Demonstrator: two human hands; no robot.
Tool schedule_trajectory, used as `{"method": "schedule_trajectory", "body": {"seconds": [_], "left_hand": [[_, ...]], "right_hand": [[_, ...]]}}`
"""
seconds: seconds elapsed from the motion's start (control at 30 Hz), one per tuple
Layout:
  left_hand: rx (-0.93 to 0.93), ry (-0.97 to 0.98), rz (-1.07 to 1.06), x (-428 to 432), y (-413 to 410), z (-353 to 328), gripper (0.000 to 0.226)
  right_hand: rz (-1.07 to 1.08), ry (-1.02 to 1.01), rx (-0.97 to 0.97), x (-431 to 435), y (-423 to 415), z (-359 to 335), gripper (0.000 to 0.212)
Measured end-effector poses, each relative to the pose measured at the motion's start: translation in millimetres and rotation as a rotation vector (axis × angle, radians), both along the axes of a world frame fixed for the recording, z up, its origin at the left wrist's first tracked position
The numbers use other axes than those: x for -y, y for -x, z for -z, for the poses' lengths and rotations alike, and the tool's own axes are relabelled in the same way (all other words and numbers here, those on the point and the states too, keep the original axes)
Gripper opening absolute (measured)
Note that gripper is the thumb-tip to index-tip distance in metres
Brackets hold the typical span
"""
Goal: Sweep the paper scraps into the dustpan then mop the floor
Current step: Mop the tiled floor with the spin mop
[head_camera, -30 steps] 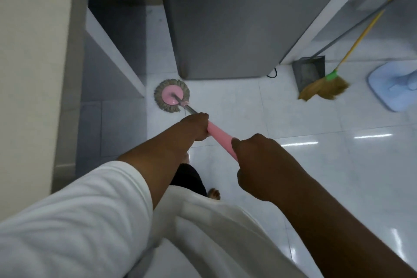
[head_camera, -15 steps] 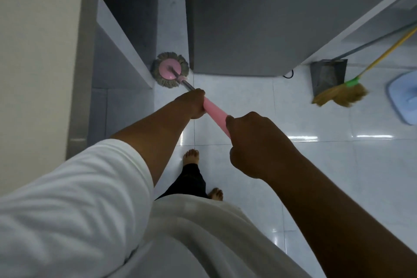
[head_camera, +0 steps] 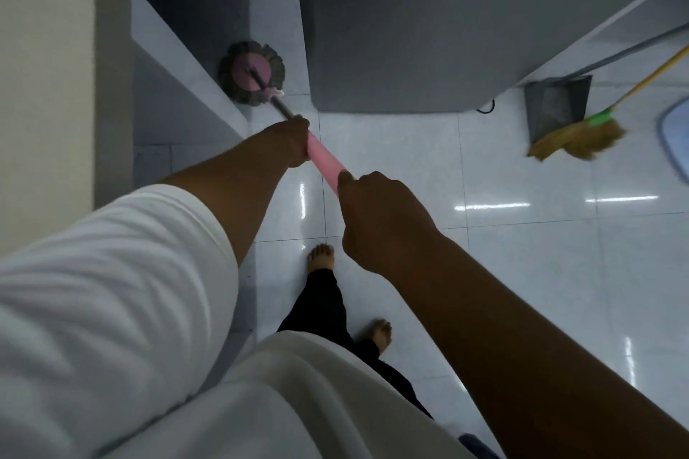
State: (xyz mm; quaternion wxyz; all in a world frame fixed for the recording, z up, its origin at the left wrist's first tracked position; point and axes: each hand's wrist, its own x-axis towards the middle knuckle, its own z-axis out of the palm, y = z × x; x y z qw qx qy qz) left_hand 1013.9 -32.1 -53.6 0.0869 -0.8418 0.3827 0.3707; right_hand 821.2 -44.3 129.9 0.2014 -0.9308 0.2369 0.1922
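Both my hands grip a mop by its pink handle (head_camera: 323, 161). My left hand (head_camera: 292, 140) holds the lower end of the pink grip, and my right hand (head_camera: 376, 212) holds it higher up, nearer my body. The round mop head (head_camera: 251, 73), pink in the middle with a grey fringe, lies on the white tiled floor in the narrow gap between a grey shelf unit and a grey cabinet. A dark dustpan (head_camera: 555, 106) and a straw broom (head_camera: 581, 136) with a yellow stick lean at the right. No paper scraps are visible.
The large grey cabinet (head_camera: 410, 22) fills the top middle. The grey shelf unit (head_camera: 167, 86) and a beige wall (head_camera: 41, 67) close the left side. A pale blue base (head_camera: 675, 138) sits at the right edge. My bare feet (head_camera: 321, 257) stand on glossy white tiles.
The mop head has slid farther from me, from the open floor before the cabinet into the gap beside it. I have stepped forward, and both hands keep their grip.
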Motion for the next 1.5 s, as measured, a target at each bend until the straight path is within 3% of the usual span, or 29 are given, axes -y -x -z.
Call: {"method": "schedule_trajectory", "body": {"seconds": [0.17, 0.33, 0.8, 1.07, 1.5], "left_hand": [[-0.021, 0.057, -0.062, -1.5, 44.6, 3.5, 0.060], [-0.065, 0.084, -0.132, -10.2, 98.2, -10.4, 0.054], [-0.083, 0.164, 0.069, -53.0, 299.4, -30.6, 0.038], [-0.219, 0.287, 0.009, -73.7, 289.7, -21.2, 0.033], [-0.146, 0.246, -0.111, -102.3, 254.3, -34.5, 0.039]], "right_hand": [[-0.077, 0.047, -0.039, 5.0, 43.4, -7.1, 0.044], [-0.081, 0.067, -0.014, -0.6, 96.9, -18.9, 0.037], [-0.045, 0.034, -0.091, -40.4, 288.3, -62.0, 0.024], [-0.097, 0.019, -0.108, -45.1, 283.7, -65.6, 0.030], [-0.261, 0.069, -0.057, -30.0, 237.4, -78.3, 0.041]]}}
